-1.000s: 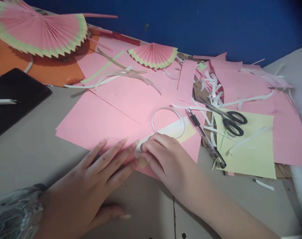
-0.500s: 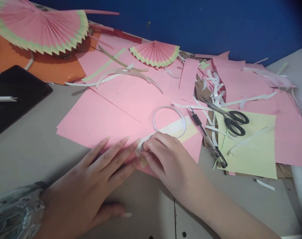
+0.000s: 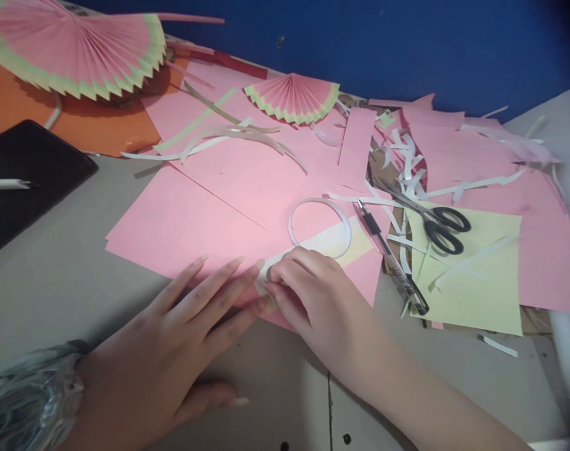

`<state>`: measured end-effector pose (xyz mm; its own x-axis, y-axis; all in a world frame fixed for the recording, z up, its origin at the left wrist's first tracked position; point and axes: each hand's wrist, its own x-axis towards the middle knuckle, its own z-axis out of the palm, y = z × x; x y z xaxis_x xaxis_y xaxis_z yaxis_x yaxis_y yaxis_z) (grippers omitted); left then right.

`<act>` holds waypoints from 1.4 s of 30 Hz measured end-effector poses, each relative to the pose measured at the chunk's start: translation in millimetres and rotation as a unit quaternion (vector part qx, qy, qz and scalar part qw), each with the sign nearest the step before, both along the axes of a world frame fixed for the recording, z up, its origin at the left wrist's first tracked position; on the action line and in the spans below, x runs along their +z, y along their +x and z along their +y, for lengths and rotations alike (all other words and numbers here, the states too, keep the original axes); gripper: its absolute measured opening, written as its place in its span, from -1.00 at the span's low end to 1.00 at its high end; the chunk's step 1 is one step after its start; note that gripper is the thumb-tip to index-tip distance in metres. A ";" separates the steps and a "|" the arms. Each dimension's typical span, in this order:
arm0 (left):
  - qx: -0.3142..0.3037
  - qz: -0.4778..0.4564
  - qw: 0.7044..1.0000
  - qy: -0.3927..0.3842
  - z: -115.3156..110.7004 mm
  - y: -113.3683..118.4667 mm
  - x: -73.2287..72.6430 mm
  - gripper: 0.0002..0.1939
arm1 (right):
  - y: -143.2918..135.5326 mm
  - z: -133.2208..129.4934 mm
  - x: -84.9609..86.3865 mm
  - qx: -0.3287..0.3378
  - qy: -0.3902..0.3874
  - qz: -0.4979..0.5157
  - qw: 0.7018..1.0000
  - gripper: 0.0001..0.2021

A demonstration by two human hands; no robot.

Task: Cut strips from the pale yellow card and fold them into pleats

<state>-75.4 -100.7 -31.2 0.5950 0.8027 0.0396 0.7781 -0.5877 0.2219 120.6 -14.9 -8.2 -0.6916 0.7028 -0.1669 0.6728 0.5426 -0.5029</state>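
My left hand (image 3: 191, 319) lies with its fingers spread, fingertips pressing on the lower edge of a pink paper sheet (image 3: 181, 213). Beside those fingertips, my right hand (image 3: 313, 288) is closed in a pinch over the left end of a white strip (image 3: 327, 239) that lies along a pale yellow band (image 3: 360, 244) on the pink paper. What is between the right fingertips is hidden. A thin white ring (image 3: 290, 227), of paper or tape, rests just above the right knuckles and overlaps the strip.
A black pen (image 3: 393, 260) and black-handled scissors (image 3: 438, 225) lie to the right, the scissors partly on a yellow sheet (image 3: 487, 275). Paper scraps (image 3: 409, 160) are scattered around. Folded pink fans (image 3: 294, 100) sit at the back by a blue panel (image 3: 360, 44). At left is a black flat object (image 3: 36, 169).
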 end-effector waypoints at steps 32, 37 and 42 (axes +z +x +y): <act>0.001 0.004 1.000 0.003 0.7 1.2 1.3 -0.34 | 0.5 -0.9 -4.8 0.000 0.031 0.013 0.999 -0.89; 0.002 0.003 1.000 -0.005 -1.8 0.4 1.6 -0.32 | 0.1 -0.5 -3.6 -0.001 0.029 0.010 1.000 -0.89; -0.002 0.007 1.000 0.008 -3.0 -2.5 2.0 -0.32 | 0.2 -0.9 -4.5 0.000 0.027 0.024 0.999 -0.89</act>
